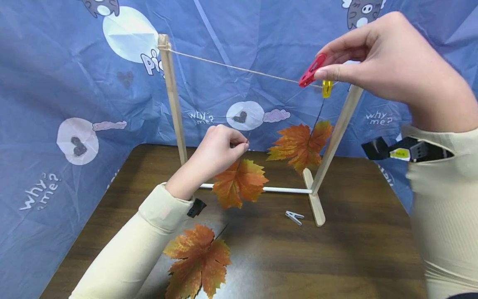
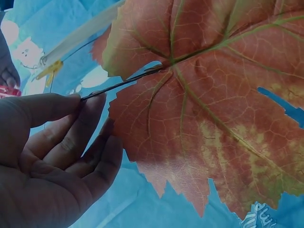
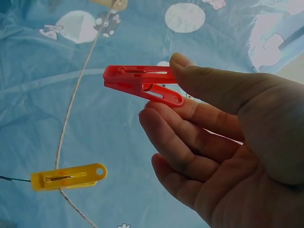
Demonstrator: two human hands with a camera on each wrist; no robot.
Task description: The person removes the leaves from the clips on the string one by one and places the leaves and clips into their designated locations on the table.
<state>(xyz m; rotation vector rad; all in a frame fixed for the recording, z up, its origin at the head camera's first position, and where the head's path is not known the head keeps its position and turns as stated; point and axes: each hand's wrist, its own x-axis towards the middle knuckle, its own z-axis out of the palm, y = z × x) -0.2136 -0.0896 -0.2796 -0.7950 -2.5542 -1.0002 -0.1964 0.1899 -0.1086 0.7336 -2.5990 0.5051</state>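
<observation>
Between thumb and fingers my left hand pinches the thin dark stem of an orange maple leaf; the left wrist view shows that stem close up. My right hand holds a red clothespin by its handle ends, up near the string. In the right wrist view the red clothespin is apart from the string, its jaw end closed. A yellow clothespin grips the string and the stem of a second hanging leaf.
The string spans two wooden posts, joined low down by a white rod. A third leaf lies on the brown table. Near the right post's foot lies a grey clothespin. Blue printed cloth hangs behind.
</observation>
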